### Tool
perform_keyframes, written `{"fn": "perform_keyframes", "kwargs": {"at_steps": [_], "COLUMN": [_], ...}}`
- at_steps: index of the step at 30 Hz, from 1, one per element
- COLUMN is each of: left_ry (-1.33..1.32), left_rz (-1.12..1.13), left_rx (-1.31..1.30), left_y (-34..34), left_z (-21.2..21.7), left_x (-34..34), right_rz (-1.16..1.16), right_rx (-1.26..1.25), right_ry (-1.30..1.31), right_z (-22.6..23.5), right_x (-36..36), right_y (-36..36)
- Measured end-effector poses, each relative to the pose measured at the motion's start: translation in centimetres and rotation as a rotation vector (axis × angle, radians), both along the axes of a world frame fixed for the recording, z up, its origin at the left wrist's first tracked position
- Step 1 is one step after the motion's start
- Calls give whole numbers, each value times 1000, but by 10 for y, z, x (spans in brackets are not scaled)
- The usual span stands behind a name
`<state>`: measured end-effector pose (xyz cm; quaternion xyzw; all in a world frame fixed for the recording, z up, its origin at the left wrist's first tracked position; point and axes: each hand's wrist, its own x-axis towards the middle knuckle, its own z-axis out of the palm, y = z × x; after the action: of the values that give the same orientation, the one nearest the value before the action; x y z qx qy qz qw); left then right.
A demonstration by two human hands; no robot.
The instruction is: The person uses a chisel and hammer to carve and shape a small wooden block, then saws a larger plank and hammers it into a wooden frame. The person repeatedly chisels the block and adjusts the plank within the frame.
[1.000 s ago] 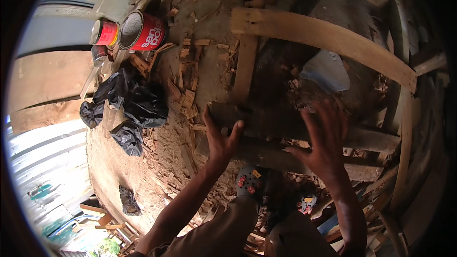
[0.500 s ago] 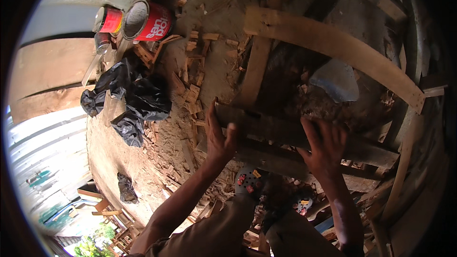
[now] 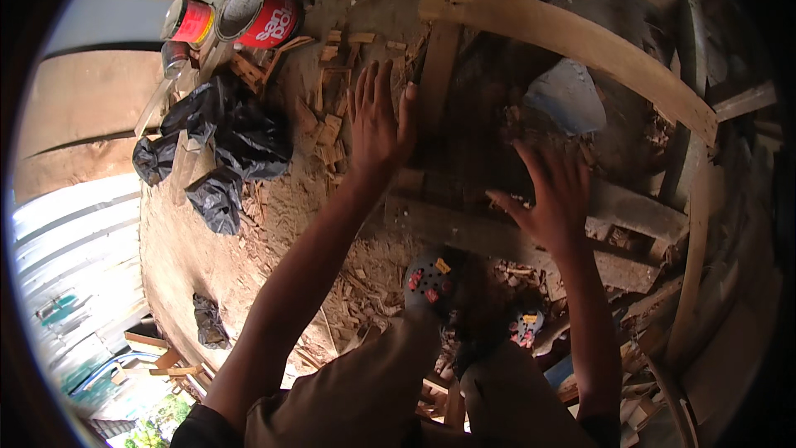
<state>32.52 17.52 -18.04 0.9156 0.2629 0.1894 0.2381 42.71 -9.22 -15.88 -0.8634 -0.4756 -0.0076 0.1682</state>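
Note:
My left hand (image 3: 380, 124) reaches forward with its fingers stretched and thumb apart, holding nothing that I can see. My right hand (image 3: 551, 195) is spread over the wooden frame, fingers and thumb apart. Between them lies a dark, blurred area, too smeared to make out a plank's edges. Just below the hands runs a worn wooden rail (image 3: 477, 228), partly in shadow. A second wooden rail (image 3: 634, 209) extends right from beside my right hand. Beyond, a pale board (image 3: 572, 37), bent by the lens, crosses the upper part of the frame.
Wood chips (image 3: 332, 137) litter the dirt floor. On the left are black plastic bags (image 3: 249, 145), a red can (image 3: 267, 18) and a smaller red-and-yellow can (image 3: 192, 23). A pale bluish piece (image 3: 568, 98) lies inside the frame. My clog (image 3: 427, 282) is beneath the rail.
Both hands have let go of the dark wooden plank and moved forward, fingers opening. The plank is no longer distinct. The view has shifted slightly, so the surroundings sit higher.

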Motion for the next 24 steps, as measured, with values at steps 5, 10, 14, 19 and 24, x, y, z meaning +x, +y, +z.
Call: {"fn": "perform_keyframes", "kwargs": {"at_steps": [5, 10, 14, 19, 24], "left_ry": [-192, -142, -130, 32, 51], "left_rz": [-83, 7, -167, -162, -424], "left_rx": [33, -366, -133, 246, 209], "left_y": [9, -1, -21, -61, -112], "left_z": [-14, -4, -2, -4, 11], "left_x": [2, -11, -39, -63, -25], "right_rz": [43, -11, -32, -131, -398], "right_rx": [5, -70, -22, 38, 38], "right_ry": [63, 58, -43, -132, -235], "right_z": [-1, 0, -7, -14, -7], "right_x": [8, 16, 5, -2, 18], "right_y": [-18, -52, -58, -75, -148]}}
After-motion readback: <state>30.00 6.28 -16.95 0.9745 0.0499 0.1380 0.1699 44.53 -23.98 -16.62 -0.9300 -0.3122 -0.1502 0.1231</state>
